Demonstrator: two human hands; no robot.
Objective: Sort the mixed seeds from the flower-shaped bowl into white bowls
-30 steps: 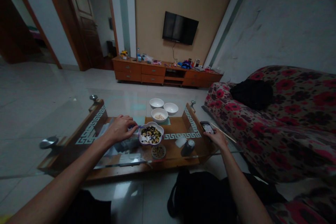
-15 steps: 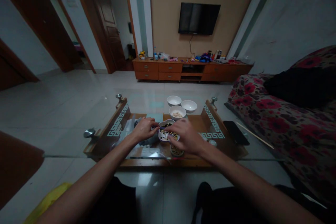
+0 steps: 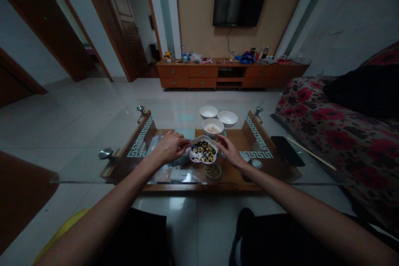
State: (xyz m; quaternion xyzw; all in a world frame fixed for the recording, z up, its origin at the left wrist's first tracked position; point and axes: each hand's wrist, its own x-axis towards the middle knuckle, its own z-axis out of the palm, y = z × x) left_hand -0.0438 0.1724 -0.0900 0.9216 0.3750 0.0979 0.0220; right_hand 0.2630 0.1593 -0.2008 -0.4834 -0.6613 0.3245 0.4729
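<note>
A flower-shaped white bowl with a purplish rim holds a mix of black, yellow and green beans or grains. My left hand is at the bowl's left edge, thumb and fingers pinched on a thin dark-purple stick-like thing that reaches over the beans; its full shape cannot be made out. At the opposite side, my right hand grips the bowl's right rim between thumb and fingers. Close in front of this bowl is a small round dish of brownish seeds or beans. Behind it stands a white bowl with pale pieces inside.
Two more white bowls stand farther back on the glass table. A black phone-like slab and a light wooden stick lie at the right, near the flowered sofa. A small clear-lidded jar is right of the bowl.
My right hand has moved off from over the beans to the bowl's right rim, uncovering the bowl. The left hand keeps its pinch at the left edge. The view has tilted slightly downward.
</note>
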